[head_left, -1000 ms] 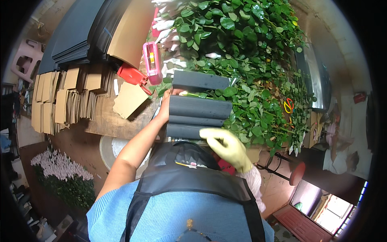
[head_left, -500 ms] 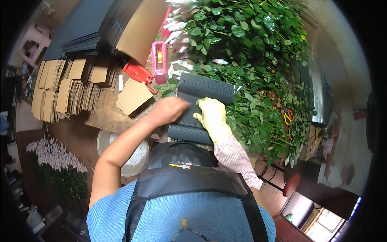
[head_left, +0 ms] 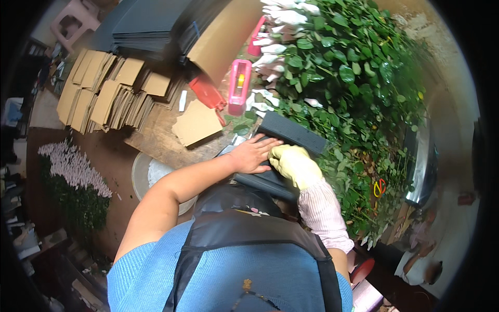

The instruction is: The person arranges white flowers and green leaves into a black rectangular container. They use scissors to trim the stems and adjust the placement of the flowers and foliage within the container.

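Observation:
A dark grey corrugated sheet (head_left: 292,131), folded up at its far and near sides, lies at the table edge in front of me. My left hand (head_left: 253,155) is bare and rests flat on its middle, fingers stretched out. Beside those fingertips, my right hand (head_left: 295,162), in a pale yellow glove with a striped sleeve, is curled closed over the sheet. Whatever its fingers may hold is hidden. Leafy green stems (head_left: 358,67) are heaped beyond and to the right, with white-netted flower heads (head_left: 280,20) at their left end.
Left of the stems are a pink tape dispenser (head_left: 232,99), a red plastic tool (head_left: 207,92) and loose cardboard pieces (head_left: 197,125). Stacked cardboard (head_left: 96,106) and dark sheets (head_left: 143,31) stand farther left. Scissors (head_left: 375,188) lie among leaves; a pale tub (head_left: 139,174) sits below the table.
My left hand has come down from a blurred, curled pose to lie flat on the sheet. The right hand is now close against its fingertips. The whole view has shifted and turned.

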Tool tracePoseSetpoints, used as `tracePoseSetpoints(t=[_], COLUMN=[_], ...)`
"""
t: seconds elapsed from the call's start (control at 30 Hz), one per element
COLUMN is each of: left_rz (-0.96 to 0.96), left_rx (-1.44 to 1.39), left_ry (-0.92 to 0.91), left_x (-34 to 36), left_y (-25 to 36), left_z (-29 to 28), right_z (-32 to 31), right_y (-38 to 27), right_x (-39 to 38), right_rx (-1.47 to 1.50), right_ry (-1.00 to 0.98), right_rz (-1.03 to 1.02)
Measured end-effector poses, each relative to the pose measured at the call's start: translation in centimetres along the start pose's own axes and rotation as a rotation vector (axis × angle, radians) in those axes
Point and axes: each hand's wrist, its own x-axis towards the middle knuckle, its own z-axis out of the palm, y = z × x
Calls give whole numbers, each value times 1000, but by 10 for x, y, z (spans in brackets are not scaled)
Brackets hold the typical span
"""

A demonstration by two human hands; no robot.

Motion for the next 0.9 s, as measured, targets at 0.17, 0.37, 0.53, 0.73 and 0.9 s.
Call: tracePoseSetpoints(t=[0.17,0.37,0.53,0.73,0.9], left_rz=[-1,17,55,48,83], left_rx=[-182,120,163,-31,44], left_ry=[186,108,70,5,-73], left_x=[-13,7,7,0,2], left_y=[-16,-8,-18,-9,-3], left_z=[46,31,45,8,-11], right_z=[29,47,2,-31,34], right_y=[-106,-120,-106,-60,0], right_x=[119,216,168,-17,-55], right_rx=[-55,-214,-6,600,1192], right_ry=[313,162,140,276,66], right_rz=[-399,-143,-72,61,543])
